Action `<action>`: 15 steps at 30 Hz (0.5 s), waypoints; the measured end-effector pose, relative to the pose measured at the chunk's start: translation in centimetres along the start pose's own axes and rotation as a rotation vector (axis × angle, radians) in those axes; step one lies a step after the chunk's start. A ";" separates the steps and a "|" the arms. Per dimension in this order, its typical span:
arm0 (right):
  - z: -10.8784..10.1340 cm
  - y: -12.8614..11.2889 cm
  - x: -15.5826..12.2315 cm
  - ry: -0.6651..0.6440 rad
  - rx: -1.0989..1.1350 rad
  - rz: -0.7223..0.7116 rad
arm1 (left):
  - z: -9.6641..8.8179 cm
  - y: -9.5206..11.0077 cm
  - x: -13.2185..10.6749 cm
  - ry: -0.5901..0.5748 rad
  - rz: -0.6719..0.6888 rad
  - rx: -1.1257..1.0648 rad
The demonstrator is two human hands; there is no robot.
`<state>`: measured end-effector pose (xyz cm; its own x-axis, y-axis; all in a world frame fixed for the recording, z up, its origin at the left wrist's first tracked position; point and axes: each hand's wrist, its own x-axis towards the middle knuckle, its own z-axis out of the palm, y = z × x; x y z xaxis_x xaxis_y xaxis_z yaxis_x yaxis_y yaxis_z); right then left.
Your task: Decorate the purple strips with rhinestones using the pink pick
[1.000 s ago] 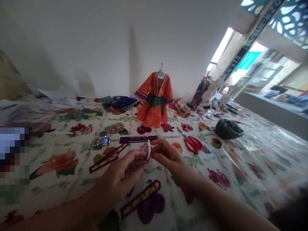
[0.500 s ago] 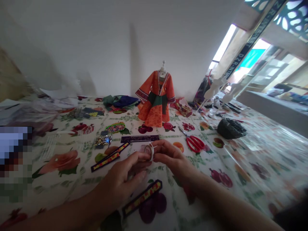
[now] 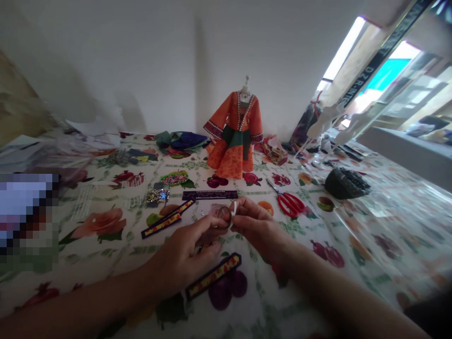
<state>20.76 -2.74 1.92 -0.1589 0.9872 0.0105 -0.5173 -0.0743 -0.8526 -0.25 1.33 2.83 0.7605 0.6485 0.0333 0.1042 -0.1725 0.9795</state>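
Both my hands meet over the table's middle on a small roll of white tape. My left hand pinches it from the left with thumb and forefinger. My right hand grips the roll's right side, its fingers curled round it. A dark trim strip with a yellow and red pattern lies just below my hands. Another such strip lies to the left, and a purple strip lies beyond the hands.
An orange and green doll dress on a small mannequin stands at the back by the wall. Red scissors lie right of my hands, a black object farther right. Folded fabrics, bead packets and papers lie at the left on the flowered tablecloth.
The tape roll has been turned between my fingers, from edge-on to its open side facing me. The camera has shifted a little, so everything sits slightly higher and to the right.
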 end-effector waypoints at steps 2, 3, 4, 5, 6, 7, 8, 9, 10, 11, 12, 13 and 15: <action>0.0 -0.2 0.0 0.030 -0.021 0.011 | 0.0 0.4 0.0 0.017 0.012 0.018; 0.0 -0.3 0.0 0.053 -0.039 0.017 | -0.1 0.7 0.0 0.037 0.017 0.046; 0.0 -0.5 -0.1 0.078 -0.060 0.019 | -0.3 1.0 0.1 0.064 0.020 0.092; -0.1 -0.7 -0.1 0.099 -0.080 0.013 | -0.6 1.3 0.1 0.095 0.021 0.154; -0.2 -1.0 -0.1 0.112 -0.097 -0.001 | -0.9 1.5 0.3 0.126 0.027 0.229; -0.4 -1.3 -0.1 0.114 -0.111 -0.021 | -1.3 1.7 0.4 0.153 0.043 0.321; -0.6 -1.6 -0.1 0.110 -0.122 -0.043 | -1.8 1.7 0.6 0.168 0.066 0.420; -0.8 -1.8 -0.1 0.106 -0.130 -0.063 | -2.2 1.6 0.8 0.166 0.093 0.528; -1.1 -2.1 -0.1 0.105 -0.141 -0.079 | -2.6 1.4 1.0 0.151 0.120 0.648; -1.3 -2.3 -0.1 0.109 -0.156 -0.092 | -2.9 1.1 1.1 0.125 0.146 0.765; -1.4 -2.4 -0.1 0.116 -0.176 -0.105 | -3.0 0.7 1.2 0.100 0.167 0.873; -1.6 -2.5 -0.1 0.125 -0.199 -0.119 | -3.1 0.3 1.3 0.075 0.182 0.964; -1.7 -2.5 -0.1 0.133 -0.250 -0.144 | -3.1 -0.3 1.3 0.045 0.190 1.083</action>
<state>23.51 -2.42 3.19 0.0205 0.9961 0.0857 -0.3014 0.0879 -0.9494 -1.26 4.49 3.15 0.8017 0.5654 0.1940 0.5121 -0.8171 0.2649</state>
